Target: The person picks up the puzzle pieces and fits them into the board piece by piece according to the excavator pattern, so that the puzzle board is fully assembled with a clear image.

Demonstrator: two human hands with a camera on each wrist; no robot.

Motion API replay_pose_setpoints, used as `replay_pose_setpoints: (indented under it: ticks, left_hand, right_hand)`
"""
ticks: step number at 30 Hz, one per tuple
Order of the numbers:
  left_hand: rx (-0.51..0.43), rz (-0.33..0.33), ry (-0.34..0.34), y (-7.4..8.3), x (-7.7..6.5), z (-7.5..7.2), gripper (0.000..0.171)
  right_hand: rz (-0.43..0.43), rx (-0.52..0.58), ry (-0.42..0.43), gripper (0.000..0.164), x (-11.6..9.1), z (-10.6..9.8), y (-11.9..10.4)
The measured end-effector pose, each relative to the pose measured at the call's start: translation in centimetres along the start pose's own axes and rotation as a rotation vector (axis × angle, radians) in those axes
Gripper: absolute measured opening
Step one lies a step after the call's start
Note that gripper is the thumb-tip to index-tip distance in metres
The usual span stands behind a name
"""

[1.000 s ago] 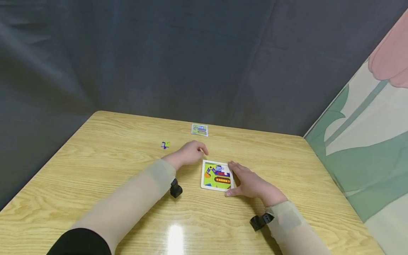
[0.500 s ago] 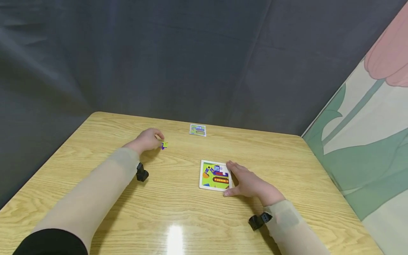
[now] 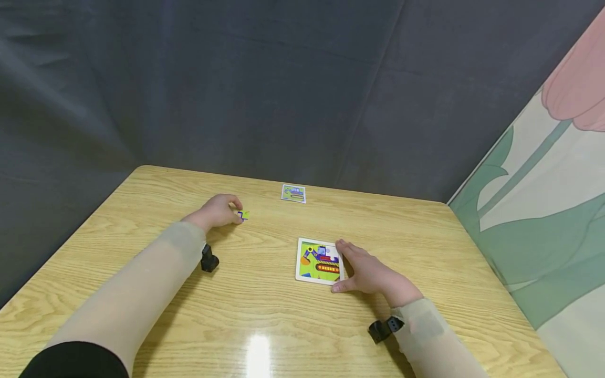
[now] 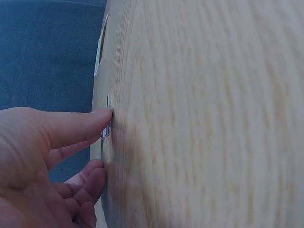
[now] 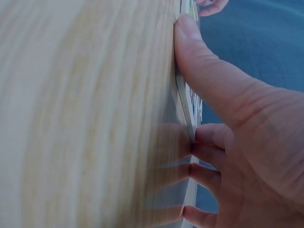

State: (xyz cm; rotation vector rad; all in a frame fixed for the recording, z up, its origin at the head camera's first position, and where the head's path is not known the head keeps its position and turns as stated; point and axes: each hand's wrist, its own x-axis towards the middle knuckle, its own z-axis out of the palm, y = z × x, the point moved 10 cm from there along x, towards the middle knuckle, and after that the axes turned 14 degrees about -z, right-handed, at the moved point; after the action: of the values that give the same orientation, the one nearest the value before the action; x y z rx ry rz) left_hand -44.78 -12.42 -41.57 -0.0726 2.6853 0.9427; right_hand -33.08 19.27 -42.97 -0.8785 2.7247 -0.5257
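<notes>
In the head view my left hand (image 3: 218, 211) is over the table's left part, thumb and index finger pinching a small green and blue puzzle piece (image 3: 244, 215). The left wrist view shows the thumb against the edge of this puzzle piece (image 4: 107, 129), still low at the tabletop; the other fingers curl loosely. My right hand (image 3: 371, 270) holds the right side of a white-framed excavator puzzle (image 3: 320, 261), thumb at its near corner and fingers along the far corner. A white gap shows at the upper right of its picture. The right wrist view shows the frame's edge (image 5: 186, 102) between thumb and fingers.
A picture card (image 3: 293, 193) with the same excavator lies at the back of the wooden table (image 3: 264, 310). A dark curtain (image 3: 283, 94) hangs behind the table. A flowered cloth (image 3: 557, 220) is on the right.
My left hand has gone from beside the puzzle frame out left to the loose piece, and its thumb and index finger have closed on it. The right hand stays at the frame.
</notes>
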Motion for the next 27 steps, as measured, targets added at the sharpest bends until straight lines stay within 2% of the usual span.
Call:
replay_pose_setpoints:
  ticks: [11, 20, 27]
  left_hand:
    - [-0.041, -0.035, -0.010, -0.4, 0.3, 0.1, 0.031]
    - [-0.041, -0.007, 0.112, -0.3, 0.4, -0.9, 0.016]
    - [-0.073, 0.024, 0.116, 0.1, 0.2, -1.0, 0.009]
  right_hand:
    - [0.002, -0.007, 0.000, 0.111, -0.1, -0.1, -0.1]
    - [-0.036, -0.013, 0.008, 0.112, -0.2, -0.1, -0.4]
    - [-0.024, -0.012, 0.004, 0.112, -0.1, 0.0, -0.3]
